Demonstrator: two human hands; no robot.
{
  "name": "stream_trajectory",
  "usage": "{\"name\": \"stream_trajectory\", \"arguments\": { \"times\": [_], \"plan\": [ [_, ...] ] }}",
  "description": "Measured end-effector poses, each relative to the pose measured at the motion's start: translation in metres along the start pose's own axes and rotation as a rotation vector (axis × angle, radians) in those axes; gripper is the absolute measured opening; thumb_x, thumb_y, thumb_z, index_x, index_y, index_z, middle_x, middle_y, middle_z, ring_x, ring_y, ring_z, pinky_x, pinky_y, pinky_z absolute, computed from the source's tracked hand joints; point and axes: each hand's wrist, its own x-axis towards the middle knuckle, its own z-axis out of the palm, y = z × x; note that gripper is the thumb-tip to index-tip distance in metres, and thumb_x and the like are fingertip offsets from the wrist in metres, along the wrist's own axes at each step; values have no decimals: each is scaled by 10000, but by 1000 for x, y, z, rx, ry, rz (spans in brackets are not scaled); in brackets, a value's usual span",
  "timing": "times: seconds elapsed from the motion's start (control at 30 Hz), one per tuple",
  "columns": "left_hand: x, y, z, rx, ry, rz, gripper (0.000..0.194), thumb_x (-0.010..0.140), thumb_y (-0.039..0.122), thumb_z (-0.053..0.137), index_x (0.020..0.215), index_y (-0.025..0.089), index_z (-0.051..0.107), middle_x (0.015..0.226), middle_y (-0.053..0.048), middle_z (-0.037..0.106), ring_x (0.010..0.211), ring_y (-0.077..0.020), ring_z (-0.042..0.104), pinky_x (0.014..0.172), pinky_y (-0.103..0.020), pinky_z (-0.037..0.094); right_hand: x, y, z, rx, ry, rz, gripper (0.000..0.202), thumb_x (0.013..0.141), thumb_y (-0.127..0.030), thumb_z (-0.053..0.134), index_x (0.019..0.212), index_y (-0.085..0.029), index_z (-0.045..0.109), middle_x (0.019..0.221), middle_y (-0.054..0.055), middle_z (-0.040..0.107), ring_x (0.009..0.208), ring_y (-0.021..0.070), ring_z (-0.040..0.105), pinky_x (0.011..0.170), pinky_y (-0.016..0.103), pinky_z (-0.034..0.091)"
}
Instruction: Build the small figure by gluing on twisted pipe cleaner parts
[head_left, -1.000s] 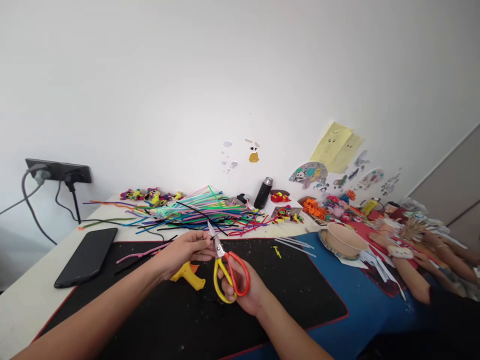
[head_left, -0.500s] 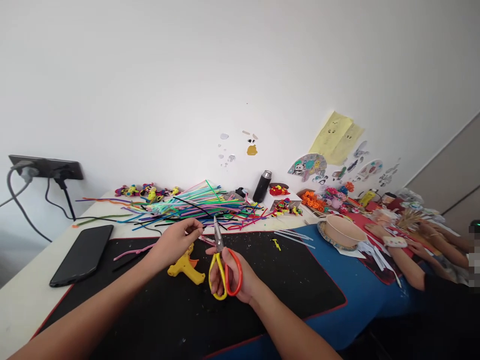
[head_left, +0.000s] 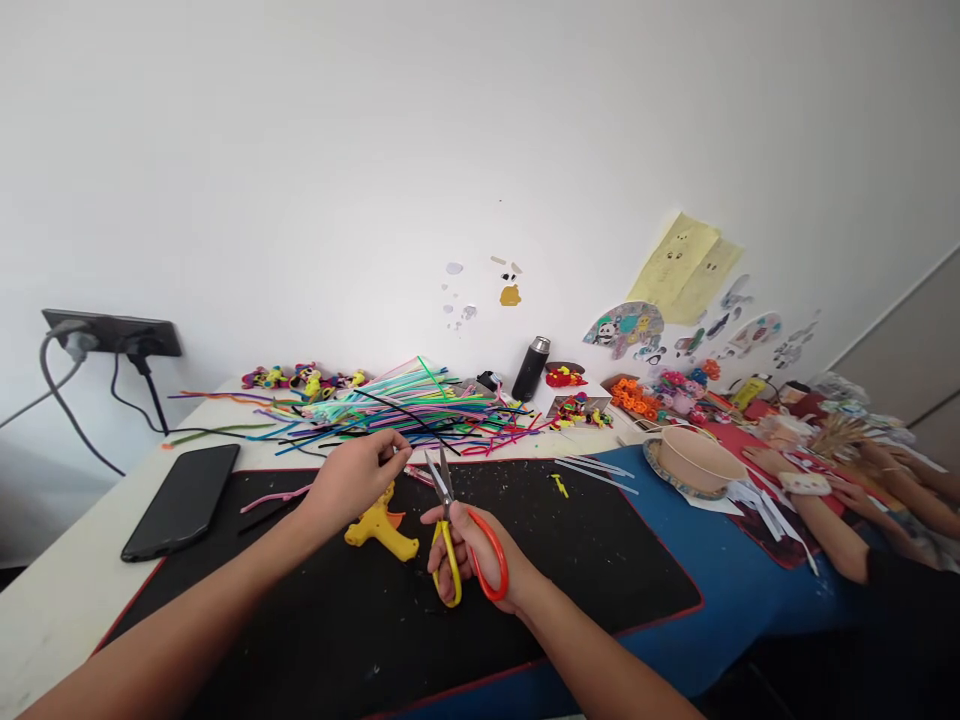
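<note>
My right hand (head_left: 487, 560) holds a pair of scissors (head_left: 445, 505) with one yellow and one red handle; the blades point up and away and stand a little apart. To their left, my left hand (head_left: 367, 475) is closed in a pinch near the blade tips; what its fingertips hold is too small to make out. A yellow glue gun (head_left: 382, 530) lies on the black mat (head_left: 585, 560) below my left hand. Behind both hands spreads a pile of coloured pipe cleaners (head_left: 405, 405). A pink pipe cleaner (head_left: 274, 497) lies left of my left wrist.
A black phone (head_left: 181, 500) lies at the left. Behind the mat stands a black bottle (head_left: 531, 370). Clear sticks (head_left: 600, 470) and a small yellow piece (head_left: 560, 486) lie right of centre. Further right are a beige bowl (head_left: 697, 462) and other people's hands (head_left: 772, 462).
The scissor blades have opened and moved slightly away from my left fingertips. The whole view has shifted a little, so objects appear further right.
</note>
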Motion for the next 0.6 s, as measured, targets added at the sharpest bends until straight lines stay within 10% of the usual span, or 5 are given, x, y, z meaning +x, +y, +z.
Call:
{"name": "stream_trajectory", "arguments": {
  "times": [0.6],
  "plan": [
    [-12,13,8,142,-94,70,235,920,380,457,890,253,653,767,-21,738,673,-225,646,610,-298,337,4,-4,15,-31,50,-5,772,836,-835,625,1157,-133,639,576,-44,603,363,122,537,379,227,434]
  ]
}}
